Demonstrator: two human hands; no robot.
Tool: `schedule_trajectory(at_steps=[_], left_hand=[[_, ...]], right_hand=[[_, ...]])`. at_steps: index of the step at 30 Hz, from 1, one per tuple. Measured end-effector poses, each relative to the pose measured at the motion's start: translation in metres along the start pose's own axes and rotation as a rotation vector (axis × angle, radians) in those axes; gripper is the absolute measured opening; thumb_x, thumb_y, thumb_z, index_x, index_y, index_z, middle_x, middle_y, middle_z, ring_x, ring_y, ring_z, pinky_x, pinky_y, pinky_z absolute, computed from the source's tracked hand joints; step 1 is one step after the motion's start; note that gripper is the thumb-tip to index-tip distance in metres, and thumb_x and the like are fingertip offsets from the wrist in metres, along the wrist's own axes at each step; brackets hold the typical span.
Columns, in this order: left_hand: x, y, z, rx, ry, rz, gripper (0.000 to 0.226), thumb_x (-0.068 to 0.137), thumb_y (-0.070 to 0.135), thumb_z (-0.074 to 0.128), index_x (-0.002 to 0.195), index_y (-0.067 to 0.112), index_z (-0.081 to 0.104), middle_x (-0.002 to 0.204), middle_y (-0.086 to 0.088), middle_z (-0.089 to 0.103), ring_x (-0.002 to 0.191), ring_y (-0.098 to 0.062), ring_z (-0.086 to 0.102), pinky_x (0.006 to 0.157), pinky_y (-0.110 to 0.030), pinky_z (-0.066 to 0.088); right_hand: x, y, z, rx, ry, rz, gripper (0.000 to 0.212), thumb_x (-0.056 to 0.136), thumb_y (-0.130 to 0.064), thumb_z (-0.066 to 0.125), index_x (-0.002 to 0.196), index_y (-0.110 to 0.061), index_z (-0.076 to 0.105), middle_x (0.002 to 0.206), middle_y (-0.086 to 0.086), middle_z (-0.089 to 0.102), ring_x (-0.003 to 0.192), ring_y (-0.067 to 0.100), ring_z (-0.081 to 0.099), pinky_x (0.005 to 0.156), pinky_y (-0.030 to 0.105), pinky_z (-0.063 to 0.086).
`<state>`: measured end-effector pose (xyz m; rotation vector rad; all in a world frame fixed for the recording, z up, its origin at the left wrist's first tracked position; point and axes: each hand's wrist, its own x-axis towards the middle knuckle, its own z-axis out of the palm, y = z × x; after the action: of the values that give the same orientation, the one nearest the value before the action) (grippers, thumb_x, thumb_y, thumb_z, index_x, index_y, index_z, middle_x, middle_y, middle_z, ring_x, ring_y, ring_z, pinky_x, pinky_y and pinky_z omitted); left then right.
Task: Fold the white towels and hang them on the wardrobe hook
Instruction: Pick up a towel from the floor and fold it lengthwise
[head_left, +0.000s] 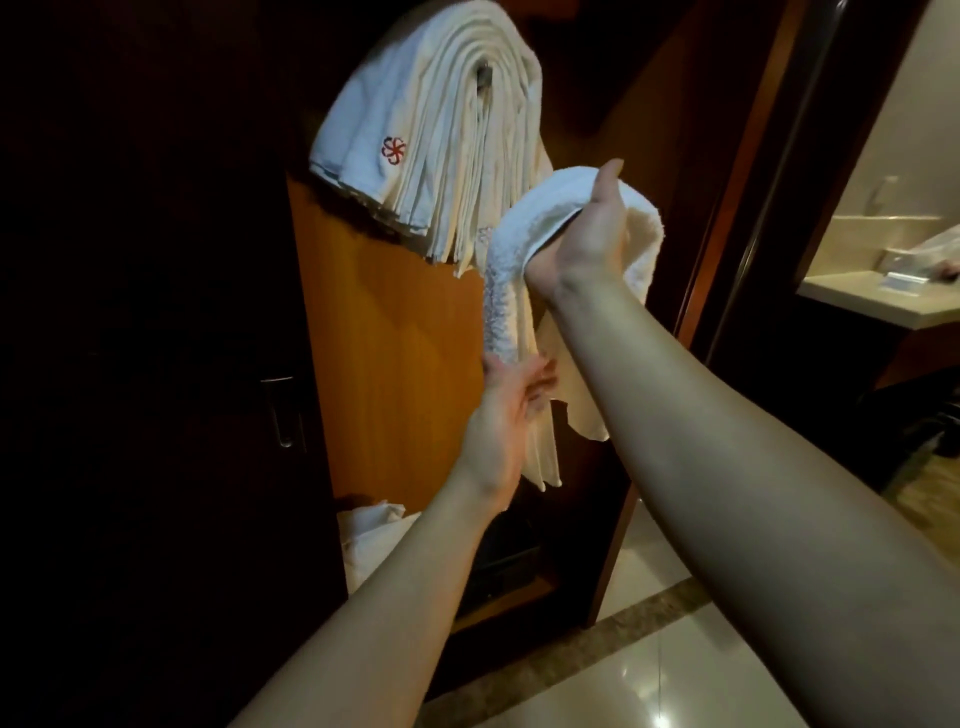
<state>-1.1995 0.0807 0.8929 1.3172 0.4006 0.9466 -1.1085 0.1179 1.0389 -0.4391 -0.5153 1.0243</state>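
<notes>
Overall: dim, warm indoor light; strong contrast.
Darkest zone: left third of the frame, where the dark door (156, 364) is almost black and only its metal handle (283, 410) catches a faint gleam.
Brightest zones: the hung towels (441, 135) at upper centre and the pale counter (883, 296) at the right edge.
Glare: soft reflections on the glossy floor (675, 675) at lower right.
Shadow: the right forearm (727, 441) looks grey and underlit; the orange panel (389, 338) is lit evenly.
Blur: left hand (511, 410) smeared at the fingertips.
Distortion: wide-angle bending, uprights lean outward at the right edge.
</notes>
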Motion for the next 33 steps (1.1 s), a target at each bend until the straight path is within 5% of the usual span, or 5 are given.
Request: schedule_trajectory(at_steps=[3, 8, 20, 30, 33], left_hand=[[0.02, 0.027, 0.017, 0.013, -0.075, 0.058, 0.104, 0.08, 0.085, 0.01, 0.158, 0.018, 0.023, 0.163, 0.001, 0.029, 0.151, -0.013, 0.022, 0.125, -0.042, 0.009], [0.045, 0.058, 0.018, 0.271, 0.056, 0.081, 0.117, 0.063, 0.099, 0.012, 0.157, 0.032, 0.024, 0.163, 0.005, 0.027, 0.151, -0.013, 0.019, 0.124, -0.039, 0.013], [0.122, 0.118, -0.025, 0.315, 0.414, 0.095, 0.089, 0.093, 0.075, 0.012, 0.152, 0.014, 0.038, 0.15, -0.01, 0.048, 0.141, -0.028, 0.041, 0.105, -0.03, 0.027], [0.245, 0.186, -0.057, 0.532, 0.425, 0.231, 0.11, 0.073, 0.096, 0.021, 0.152, 0.021, 0.04, 0.153, -0.009, 0.044, 0.14, -0.028, 0.042, 0.117, -0.049, 0.029], [0.284, 0.213, -0.068, 0.763, 0.368, 0.302, 0.103, 0.081, 0.089, 0.011, 0.151, 0.02, 0.041, 0.12, -0.003, 0.064, 0.111, -0.015, 0.057, 0.095, -0.033, 0.042]], right_hand=[[-0.001, 0.0, 0.018, -0.021, -0.01, -0.022, 0.091, 0.091, -0.065, 0.054, 0.158, -0.013, 0.024, 0.159, 0.021, 0.033, 0.143, 0.04, 0.038, 0.115, 0.061, 0.031], [-0.001, -0.011, 0.034, -0.111, 0.021, -0.086, 0.079, 0.097, -0.059, 0.051, 0.156, -0.012, 0.027, 0.157, 0.019, 0.036, 0.141, 0.039, 0.04, 0.113, 0.057, 0.036], [0.037, -0.068, -0.003, -1.179, 0.198, -0.173, 0.073, 0.103, -0.057, 0.038, 0.155, -0.006, 0.03, 0.16, 0.013, 0.033, 0.146, 0.027, 0.034, 0.118, 0.034, 0.024], [0.173, -0.106, -0.002, -1.419, 0.044, -0.3, 0.063, 0.104, -0.054, 0.037, 0.147, -0.009, 0.045, 0.15, 0.012, 0.048, 0.135, 0.024, 0.048, 0.118, 0.037, 0.032], [0.223, -0.119, 0.014, -1.47, -0.096, -0.33, 0.072, 0.099, -0.067, 0.034, 0.148, -0.016, 0.046, 0.149, 0.008, 0.05, 0.135, 0.021, 0.048, 0.119, 0.037, 0.03]])
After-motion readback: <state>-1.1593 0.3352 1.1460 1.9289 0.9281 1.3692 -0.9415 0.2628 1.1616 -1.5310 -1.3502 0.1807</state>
